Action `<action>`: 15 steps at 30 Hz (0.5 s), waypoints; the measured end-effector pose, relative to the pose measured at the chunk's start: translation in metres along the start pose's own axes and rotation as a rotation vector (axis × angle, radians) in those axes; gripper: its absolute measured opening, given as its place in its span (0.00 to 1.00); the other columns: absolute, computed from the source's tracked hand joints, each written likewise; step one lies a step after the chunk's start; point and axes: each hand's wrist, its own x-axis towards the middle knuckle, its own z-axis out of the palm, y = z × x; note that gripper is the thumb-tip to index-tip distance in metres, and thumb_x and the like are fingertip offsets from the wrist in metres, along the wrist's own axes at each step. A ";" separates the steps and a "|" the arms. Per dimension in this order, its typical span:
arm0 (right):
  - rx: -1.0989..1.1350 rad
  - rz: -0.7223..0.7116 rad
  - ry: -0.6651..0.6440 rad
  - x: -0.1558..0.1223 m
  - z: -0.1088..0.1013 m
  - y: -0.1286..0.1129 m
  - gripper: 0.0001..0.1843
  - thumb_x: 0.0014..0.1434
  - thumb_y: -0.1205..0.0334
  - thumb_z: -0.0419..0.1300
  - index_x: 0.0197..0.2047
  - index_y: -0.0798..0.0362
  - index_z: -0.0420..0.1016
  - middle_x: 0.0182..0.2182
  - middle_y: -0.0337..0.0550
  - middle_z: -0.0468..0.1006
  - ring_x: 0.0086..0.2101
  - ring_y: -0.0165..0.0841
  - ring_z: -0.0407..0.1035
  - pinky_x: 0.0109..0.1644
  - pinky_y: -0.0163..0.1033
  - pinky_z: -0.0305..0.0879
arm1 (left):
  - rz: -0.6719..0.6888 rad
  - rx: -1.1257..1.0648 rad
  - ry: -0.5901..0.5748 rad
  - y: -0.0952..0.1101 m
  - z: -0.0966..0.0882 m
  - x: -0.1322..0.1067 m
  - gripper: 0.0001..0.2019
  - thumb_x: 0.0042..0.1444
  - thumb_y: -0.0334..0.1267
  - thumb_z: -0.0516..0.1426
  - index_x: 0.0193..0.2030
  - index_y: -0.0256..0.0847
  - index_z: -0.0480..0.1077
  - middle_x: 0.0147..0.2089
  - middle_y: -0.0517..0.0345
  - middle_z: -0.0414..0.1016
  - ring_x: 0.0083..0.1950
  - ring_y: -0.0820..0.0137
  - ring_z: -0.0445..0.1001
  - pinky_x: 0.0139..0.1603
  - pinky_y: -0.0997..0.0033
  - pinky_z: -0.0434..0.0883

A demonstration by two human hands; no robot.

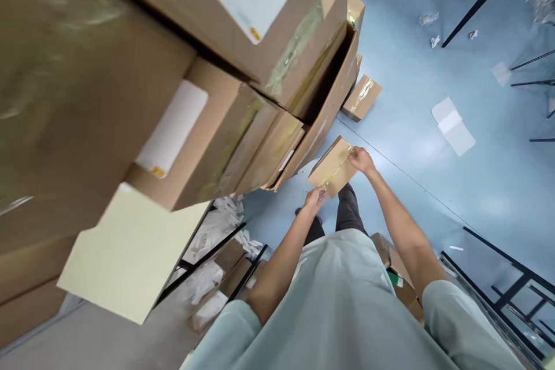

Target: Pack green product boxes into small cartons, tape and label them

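Note:
A small taped cardboard box (pixel 332 169) is held low in front of my legs, above the blue floor. My left hand (pixel 315 199) grips its near left corner, where the clear tape runs over the edge. On the opposite end, my right hand (pixel 361 160) is closed around the box's right side. Just left of it rises the wall of a large open carton (pixel 323 115) with other boxes inside. Another small taped box (pixel 362 97) sits a little farther away, beside that carton.
Stacked cardboard boxes (pixel 208 133) with white labels fill the left side. Below them are a pale yellow board (pixel 139 254) and a black-framed rack. Another black metal frame (pixel 503 295) stands at right. White paper (pixel 453 126) and plastic scraps lie on the blue floor (pixel 403 127).

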 end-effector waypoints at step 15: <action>-0.025 0.057 -0.105 0.203 -0.001 0.022 0.43 0.76 0.53 0.63 0.83 0.68 0.56 0.83 0.69 0.55 0.82 0.52 0.51 0.85 0.52 0.50 | -0.105 -0.067 0.056 0.077 0.100 0.130 0.21 0.59 0.43 0.72 0.57 0.44 0.77 0.71 0.39 0.78 0.77 0.50 0.74 0.74 0.52 0.77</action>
